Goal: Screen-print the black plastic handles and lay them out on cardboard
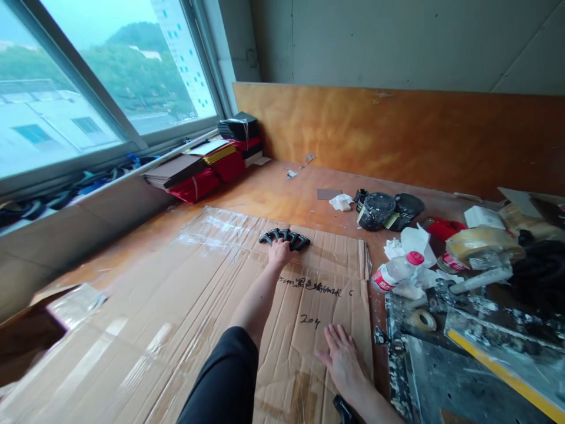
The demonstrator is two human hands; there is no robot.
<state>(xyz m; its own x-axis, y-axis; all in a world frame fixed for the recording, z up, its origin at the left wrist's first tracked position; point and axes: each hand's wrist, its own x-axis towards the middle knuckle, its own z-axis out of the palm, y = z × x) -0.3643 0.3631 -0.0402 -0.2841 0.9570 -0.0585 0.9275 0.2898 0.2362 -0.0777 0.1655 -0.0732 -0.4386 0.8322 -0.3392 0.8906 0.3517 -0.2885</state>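
My left hand (280, 252) reaches far forward over the cardboard sheet (212, 294). Its fingers are bent down onto one of several glossy black curved pieces (301, 242), which lie side by side in a fan-like row near the sheet's far edge. The fingertips are partly hidden among them, and what exactly the pieces are I cannot make out. Nearer to me, my right hand (345, 356) is open, fingers spread just over or on the cardboard below the handwritten marks. Another black piece (343, 408) shows beside my right wrist, partly cut off by the frame's bottom edge.
Right of the cardboard stand black-lidded jars (376, 211), a plastic bottle with a red cap (399, 271), a tape roll (484, 244) and a stained dark board (463, 377). Stacked folders (207, 174) lie by the window. A wooden panel (397, 132) rises behind the table.
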